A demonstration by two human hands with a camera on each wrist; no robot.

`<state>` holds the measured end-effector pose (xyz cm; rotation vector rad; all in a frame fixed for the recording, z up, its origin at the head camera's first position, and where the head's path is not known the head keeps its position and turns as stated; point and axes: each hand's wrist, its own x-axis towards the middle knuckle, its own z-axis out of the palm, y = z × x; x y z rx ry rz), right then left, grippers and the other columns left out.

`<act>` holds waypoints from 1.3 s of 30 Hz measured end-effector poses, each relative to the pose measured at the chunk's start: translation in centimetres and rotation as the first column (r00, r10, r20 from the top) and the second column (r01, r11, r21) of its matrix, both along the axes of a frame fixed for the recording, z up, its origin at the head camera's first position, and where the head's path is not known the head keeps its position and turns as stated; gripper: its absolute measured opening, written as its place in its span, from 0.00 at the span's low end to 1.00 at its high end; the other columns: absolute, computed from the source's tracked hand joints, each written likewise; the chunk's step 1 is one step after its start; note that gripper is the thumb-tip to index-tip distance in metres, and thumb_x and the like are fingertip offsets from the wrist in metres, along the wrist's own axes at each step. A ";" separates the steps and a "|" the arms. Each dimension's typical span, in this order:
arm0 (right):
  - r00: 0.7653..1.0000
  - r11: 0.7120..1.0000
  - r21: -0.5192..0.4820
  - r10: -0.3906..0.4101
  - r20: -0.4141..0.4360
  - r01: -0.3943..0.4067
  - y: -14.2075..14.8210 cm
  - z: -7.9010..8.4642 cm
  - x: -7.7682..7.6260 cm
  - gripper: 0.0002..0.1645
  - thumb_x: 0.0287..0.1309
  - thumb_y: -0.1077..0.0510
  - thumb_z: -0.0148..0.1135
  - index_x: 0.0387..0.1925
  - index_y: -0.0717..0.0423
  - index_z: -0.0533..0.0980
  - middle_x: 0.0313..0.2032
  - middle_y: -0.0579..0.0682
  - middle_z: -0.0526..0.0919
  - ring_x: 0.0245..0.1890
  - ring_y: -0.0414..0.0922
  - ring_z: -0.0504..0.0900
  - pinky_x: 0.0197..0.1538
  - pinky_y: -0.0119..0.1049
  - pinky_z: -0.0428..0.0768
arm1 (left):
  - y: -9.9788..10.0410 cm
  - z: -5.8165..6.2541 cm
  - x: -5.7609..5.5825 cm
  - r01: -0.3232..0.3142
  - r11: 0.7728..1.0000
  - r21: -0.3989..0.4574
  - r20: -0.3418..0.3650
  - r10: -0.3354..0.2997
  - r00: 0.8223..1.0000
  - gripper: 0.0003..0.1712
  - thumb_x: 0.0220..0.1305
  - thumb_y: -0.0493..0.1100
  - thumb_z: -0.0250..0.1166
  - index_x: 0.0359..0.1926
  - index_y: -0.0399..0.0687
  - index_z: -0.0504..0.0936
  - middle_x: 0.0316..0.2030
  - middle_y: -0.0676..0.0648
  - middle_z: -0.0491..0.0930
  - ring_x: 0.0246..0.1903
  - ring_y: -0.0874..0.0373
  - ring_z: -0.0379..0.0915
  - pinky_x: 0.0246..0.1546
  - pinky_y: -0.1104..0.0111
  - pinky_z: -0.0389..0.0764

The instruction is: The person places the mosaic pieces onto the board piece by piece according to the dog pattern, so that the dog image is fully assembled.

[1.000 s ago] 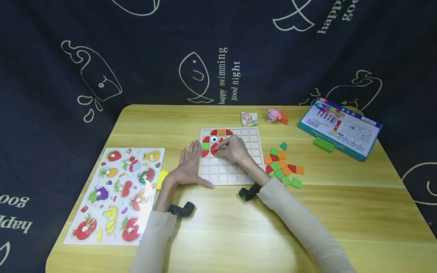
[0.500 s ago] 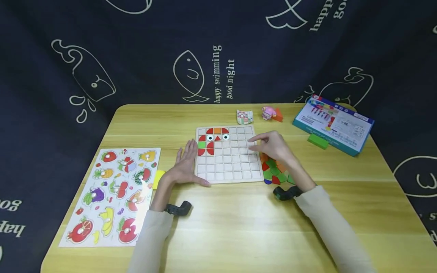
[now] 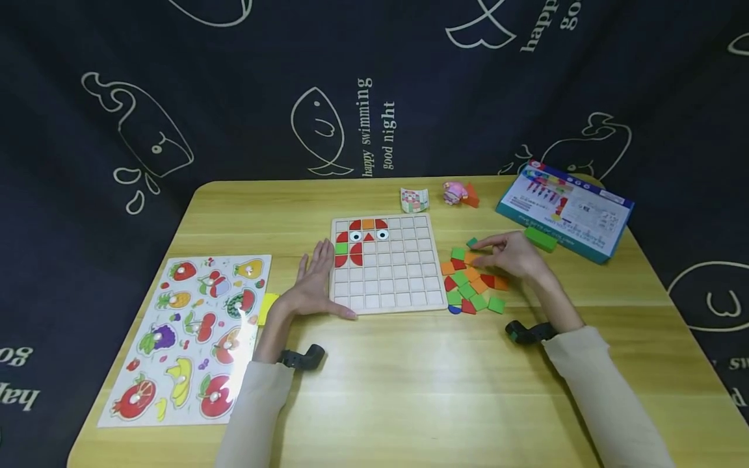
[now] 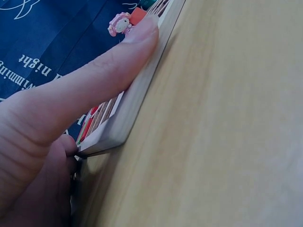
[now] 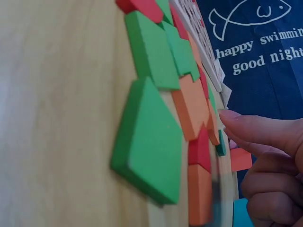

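Note:
My left hand (image 3: 313, 286) lies with straight fingers along the left side of a white grid board (image 3: 394, 270). In the left wrist view its thumb (image 4: 102, 71) rests against the board's near edge. Red, orange and green tiles and two eye tiles fill some upper-left squares, with a red triangle (image 3: 368, 237) between the eyes. Right of the board my right hand (image 3: 517, 255) hovers over a spread of loose coloured tiles (image 3: 480, 303). Its thumb and index finger are apart with nothing between them, the index tip right at a dark green tile (image 3: 471, 242).
A fruit puzzle board (image 3: 187, 338) lies at the left, a yellow piece (image 3: 267, 308) beside it. Behind the grid are a small pattern card (image 3: 414, 201), a pink figurine (image 3: 453, 193) and an orange block (image 3: 471, 196). A green block (image 3: 540, 239) lies before a box (image 3: 567, 211).
My right hand has left the grid board, where the red triangle and right eye now show uncovered, and moved right to the loose tiles. The left hand stays at the board's edge.

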<state>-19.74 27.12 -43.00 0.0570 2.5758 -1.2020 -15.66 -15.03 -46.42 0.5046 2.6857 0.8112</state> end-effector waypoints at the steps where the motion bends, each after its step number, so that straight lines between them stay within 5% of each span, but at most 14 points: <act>1: 1.000 1.000 -0.002 0.001 0.004 -0.001 -0.1 -0.1 0.0 0.25 0.48 0.51 0.75 0.49 0.54 0.82 0.13 0.41 0.59 0.15 0.41 0.59 0.20 0.33 0.57 | 0.0 0.0 0.0 0.000 1.000 0.001 0.000 0.000 1.000 0.89 0.28 0.73 0.77 0.75 0.47 0.25 0.76 0.45 0.20 0.75 0.50 0.12 0.73 0.45 0.22; 32: 0.999 0.999 -0.040 -0.017 0.029 0.019 0.4 -1.0 -0.7 0.25 0.50 0.48 0.73 0.49 0.56 0.82 0.13 0.40 0.57 0.16 0.39 0.57 0.21 0.34 0.55 | -0.1 0.1 0.0 -0.001 1.000 -0.021 0.003 0.001 1.000 0.88 0.29 0.74 0.76 0.75 0.47 0.25 0.76 0.45 0.19 0.75 0.51 0.12 0.74 0.46 0.22; 39: 1.000 0.998 0.053 0.012 0.003 -0.012 0.4 -0.5 -0.4 0.24 0.50 0.52 0.74 0.49 0.56 0.81 0.15 0.42 0.59 0.17 0.41 0.58 0.22 0.34 0.56 | 0.0 0.1 0.0 0.007 1.000 -0.011 0.000 -0.007 1.000 0.88 0.29 0.72 0.77 0.75 0.45 0.25 0.76 0.44 0.20 0.76 0.48 0.13 0.73 0.44 0.22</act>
